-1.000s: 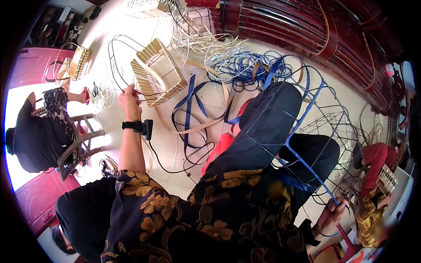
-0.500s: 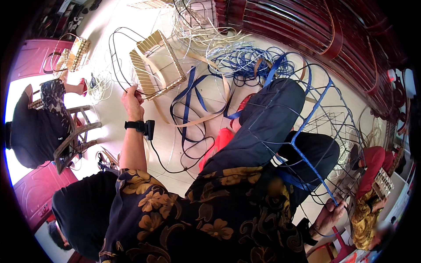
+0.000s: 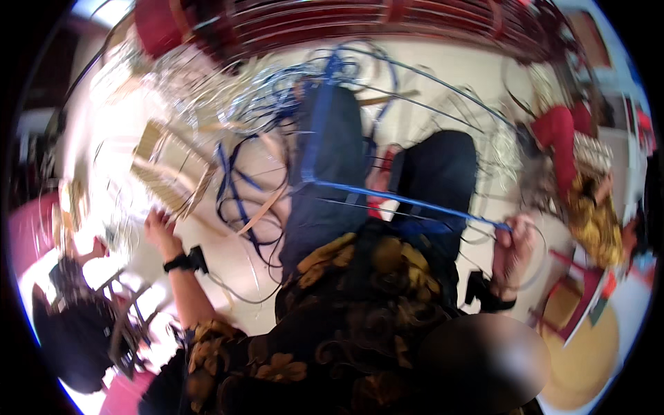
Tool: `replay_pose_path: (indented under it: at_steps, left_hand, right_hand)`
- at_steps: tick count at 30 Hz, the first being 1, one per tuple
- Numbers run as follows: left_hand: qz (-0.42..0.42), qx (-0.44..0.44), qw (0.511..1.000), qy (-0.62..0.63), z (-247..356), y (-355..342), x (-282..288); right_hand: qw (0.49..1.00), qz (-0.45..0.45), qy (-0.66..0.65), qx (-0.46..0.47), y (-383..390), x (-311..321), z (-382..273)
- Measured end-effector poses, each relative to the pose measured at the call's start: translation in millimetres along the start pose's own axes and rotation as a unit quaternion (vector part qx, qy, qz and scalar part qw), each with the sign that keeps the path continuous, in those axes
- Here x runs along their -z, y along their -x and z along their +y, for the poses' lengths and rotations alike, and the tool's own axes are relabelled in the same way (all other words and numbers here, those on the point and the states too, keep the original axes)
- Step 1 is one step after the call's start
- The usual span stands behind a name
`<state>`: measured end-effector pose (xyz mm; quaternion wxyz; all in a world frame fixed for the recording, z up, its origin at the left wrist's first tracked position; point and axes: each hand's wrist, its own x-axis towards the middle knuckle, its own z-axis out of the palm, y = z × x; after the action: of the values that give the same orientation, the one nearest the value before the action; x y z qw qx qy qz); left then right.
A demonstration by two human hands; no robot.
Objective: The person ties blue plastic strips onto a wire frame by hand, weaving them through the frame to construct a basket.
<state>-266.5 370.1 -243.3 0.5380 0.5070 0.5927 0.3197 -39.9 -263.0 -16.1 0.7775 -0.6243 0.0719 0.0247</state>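
Note:
A wire basket frame (image 3: pixel 408 200), its edges wrapped in blue strip, spans my knees. My right hand (image 3: pixel 514 245) grips its near right corner, fingers closed round the blue-wrapped edge. Out to the left, my left hand (image 3: pixel 162 232) is raised beside a tan woven basket (image 3: pixel 173 169) that lies tipped on the floor. Its fingers are smeared by motion, so whether they hold anything does not show. Flat blue strips (image 3: pixel 238 181) and a tan strip (image 3: pixel 263 209) curl on the floor between the tan basket and my legs.
Tangled clear and blue strips (image 3: pixel 256 93) cover the floor ahead. A dark red slatted bench (image 3: pixel 346 26) runs along the far side. One person (image 3: pixel 76 321) sits at left by a wooden chair (image 3: pixel 124 311); another person (image 3: pixel 591 218) sits at right near a red stool (image 3: pixel 564 304).
My view has swung round, and now is blurred. My right hand still holds the blue-edged frame. My left hand, earlier pinching a dark cord by the tan basket, stays near that basket.

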Motion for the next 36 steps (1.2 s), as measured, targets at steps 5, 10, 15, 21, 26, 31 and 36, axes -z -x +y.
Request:
replay_pose_path:
  at_steps: [5,10,15,21,26,31,36]
  left_hand:
    - [0.036,0.021,0.997,-0.059,1.1,-4.9,0.3]
    - [0.085,-0.009,0.984,-0.154,30.8,34.9,-27.3]
    - [0.056,-0.199,0.937,-0.281,57.8,102.2,-63.8]
    - [-0.289,-0.244,0.922,-0.085,130.0,232.2,-131.7]
    - [-0.464,-0.301,0.833,0.027,165.7,298.5,-170.9]
    - [-0.427,-0.345,0.834,-0.061,171.6,328.7,-188.7]
    - [-0.383,-0.418,0.816,-0.112,165.8,329.2,-191.2]
  right_hand:
    - [1.0,0.01,-0.021,-0.014,2.0,-7.6,0.7]
    - [1.0,0.004,-0.029,-0.007,3.6,-2.7,2.5]
    - [0.999,-0.005,-0.045,-0.009,3.5,8.0,6.4]
    - [0.999,-0.016,-0.045,-0.007,2.5,13.1,8.9]
    - [0.999,-0.012,-0.046,-0.002,2.7,12.3,8.0]
    - [0.999,-0.009,-0.04,-0.003,1.9,12.1,7.0]
    - [0.999,-0.008,-0.039,-0.01,4.0,17.3,9.8]
